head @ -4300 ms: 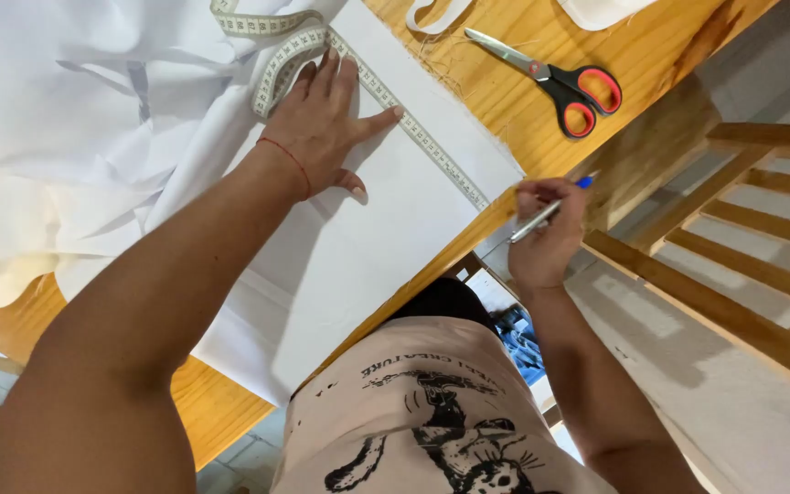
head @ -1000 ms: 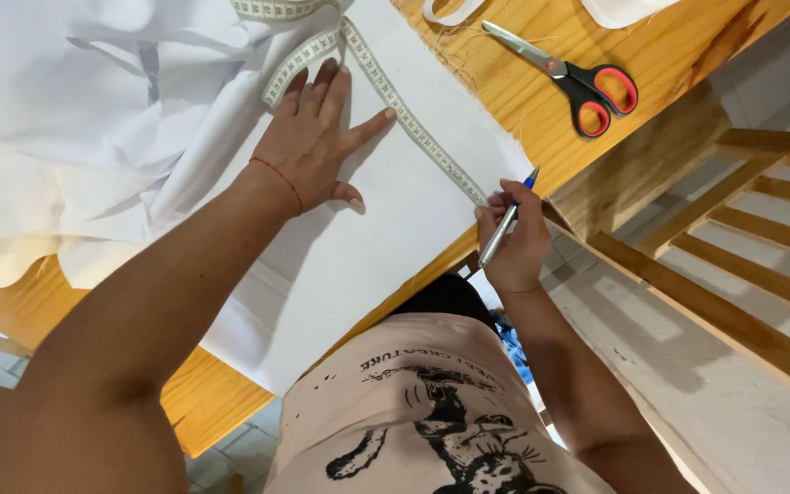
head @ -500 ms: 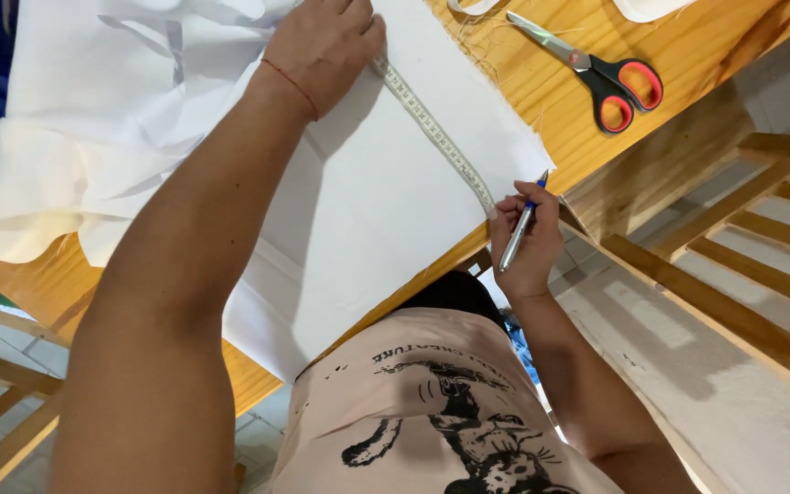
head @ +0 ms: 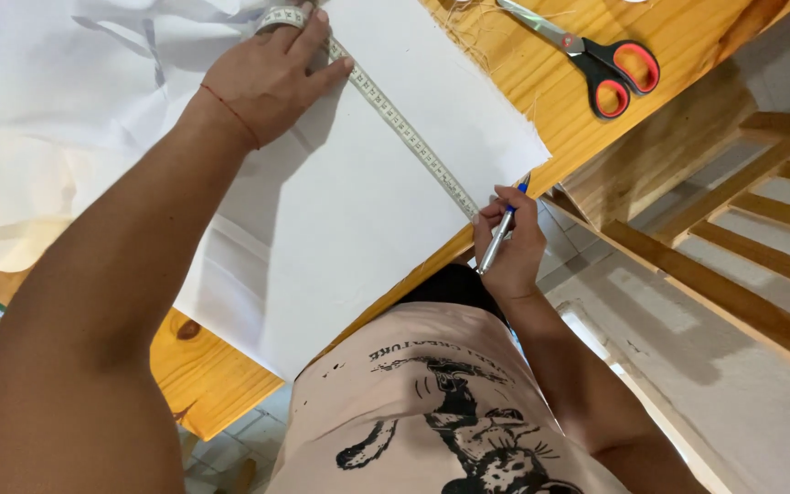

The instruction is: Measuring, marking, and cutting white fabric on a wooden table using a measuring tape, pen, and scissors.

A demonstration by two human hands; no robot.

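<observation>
**Tape held at one end, pen at the other: where the line could slip**

Our right hand (head: pixel 509 245), right of centre in the frame, has its fingers (head: pixel 494 197) closed around a blue-tipped silver pen (head: pixel 501 233), its tip at the near end of the measuring tape (head: pixel 404 128), close to the cloth's edge. Our left hand (head: pixel 272 73), at upper centre, lies flat with fingers spread, pressing the tape's far end onto the white cloth (head: pixel 322 210); it grips nothing. The tape runs diagonally between the two hands, along the cloth's right edge.

We judge the main risk to be the tape bowing or sliding, since only one end is pinned and the middle lies loose. The cloth overhangs the wooden bench (head: pixel 688 37) at lower centre, so its own weight could drag it off line. Creases at upper left may skew a mark. The red-handled scissors (head: pixel 596 59) lie well apart at upper right.
</observation>
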